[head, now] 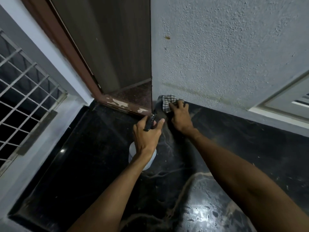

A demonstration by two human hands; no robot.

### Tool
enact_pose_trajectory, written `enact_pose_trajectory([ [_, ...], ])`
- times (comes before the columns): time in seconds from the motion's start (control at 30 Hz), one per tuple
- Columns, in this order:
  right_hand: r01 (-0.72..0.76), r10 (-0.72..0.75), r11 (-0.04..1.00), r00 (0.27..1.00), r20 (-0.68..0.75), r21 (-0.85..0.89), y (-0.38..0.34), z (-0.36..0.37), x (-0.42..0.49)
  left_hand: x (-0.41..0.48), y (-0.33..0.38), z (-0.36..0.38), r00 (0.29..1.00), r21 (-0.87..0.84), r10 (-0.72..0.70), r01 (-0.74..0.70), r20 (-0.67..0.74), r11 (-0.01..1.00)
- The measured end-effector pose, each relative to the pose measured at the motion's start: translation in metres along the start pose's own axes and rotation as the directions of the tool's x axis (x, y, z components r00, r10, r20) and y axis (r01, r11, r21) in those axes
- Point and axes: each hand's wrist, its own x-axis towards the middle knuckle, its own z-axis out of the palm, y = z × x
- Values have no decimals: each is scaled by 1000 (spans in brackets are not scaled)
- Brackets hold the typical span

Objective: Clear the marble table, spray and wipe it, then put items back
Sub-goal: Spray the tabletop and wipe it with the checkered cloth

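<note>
Right hand (180, 118) reaches to the far corner of the tabletop, fingers bent over a crumpled grey-and-white checked cloth (168, 102) and pressing it down onto the stone. The cloth sits right where the tabletop meets the wall, just beside the door edge, touching both stone and wall base.

Left hand (147, 136) sits nearer and just left of the right hand, not touching it. Its fingers wrap round the neck of a spray bottle with a black trigger head and pale white plastic body (133, 151), thumb stuck out to the right. The black trigger head pokes out above the knuckles, nozzle aimed toward the cloth corner. The white body shows below the hand and wrist, partly hidden by the forearm; cannot tell if its base touches the table.

Both forearms are bare and come in from the bottom edge.

Under them is the black marble table with pale veins (234, 148), glossy, with a bright light reflection near the bottom. A rough textured blue-grey wall (234, 47) runs along its far side, with a faint brownish streak low down. A dark brown door (108, 47) stands left of the wall, and its reddish-brown frame (120, 104) has chipped paint at the base. A grey metal window grille (25, 84) is on the far left, and a white-framed panel (292, 101) is at the right edge.
</note>
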Motion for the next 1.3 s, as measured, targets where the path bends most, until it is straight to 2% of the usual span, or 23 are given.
enact_pose_trajectory([
  [0.1,312,-306,949,945,119,-40,0,2,-53,-12,4,2,1000,3,2,-2,16,1000],
  [0.13,368,-360,929,925,125,-45,14,-3,-61,-15,8,4,1000,9,6,-6,23,1000],
  [0.17,318,-313,947,944,108,-35,34,-8,-65,-19,9,6,999,16,11,-11,33,1000],
  [0.23,-51,51,999,999,-17,8,75,-23,-74,-31,10,13,998,17,17,-18,62,1000],
  [0.27,-205,206,978,978,-32,30,92,-30,-83,-38,12,17,997,16,21,-22,69,1000],
  [0.3,-238,238,971,971,-12,13,102,-35,-95,-45,13,20,997,16,29,-31,70,999],
  [0.4,47,-40,995,996,82,-86,122,-43,-148,-72,22,36,994,44,61,-65,92,997],
  [0.43,67,-61,995,995,82,-80,132,-44,-162,-80,24,41,993,51,50,-56,103,997],
  [0.5,-101,101,994,995,4,-29,158,-47,-186,-102,27,52,992,56,25,-32,127,998],
  [0.57,-303,306,951,951,-46,61,176,-55,-201,-123,33,60,992,90,33,-44,123,995],
  [0.6,-332,335,940,941,-39,78,180,-60,-209,-137,36,63,993,123,31,-45,112,991],
  [0.67,-261,262,964,965,-10,46,180,-64,-219,-158,39,68,994,154,-6,-11,109,988],
  [0.77,-63,64,998,997,52,-10,194,-67,-240,-191,42,73,995,153,-72,60,74,986],
  [0.8,-68,68,998,997,29,7,203,-71,-241,-200,40,73,995,147,-85,75,59,986],
  [0.9,-276,279,954,960,-10,118,206,-77,-235,-219,32,64,995,127,-100,100,-14,987],
  [0.93,-277,279,954,960,-1,118,196,-76,-236,-223,31,61,996,122,-88,92,-33,988],
  [1.0,-52,47,993,998,50,107,166,-65,-241,-231,31,52,992,134,-82,94,-96,986],
  [1.07,256,-263,964,958,116,68,147,-52,-240,-234,29,42,983,132,-114,134,-146,982],
  [1.1,315,-321,947,940,118,68,140,-48,-230,-235,25,35,976,121,-146,167,-161,979],
  [1.13,272,-280,959,954,107,81,133,-45,-219,-236,22,28,971,115,-166,188,-174,975],
  [1.2,45,-56,991,994,93,124,112,-39,-193,-239,13,13,962,133,-158,190,-222,973],
  [1.23,9,-26,990,993,115,140,92,-33,-186,-240,8,4,956,143,-159,198,-245,970],
  [1.3,224,-243,969,946,213,108,50,-18,-188,-239,-4,-12,946,130,-172,214,-275,968],
])
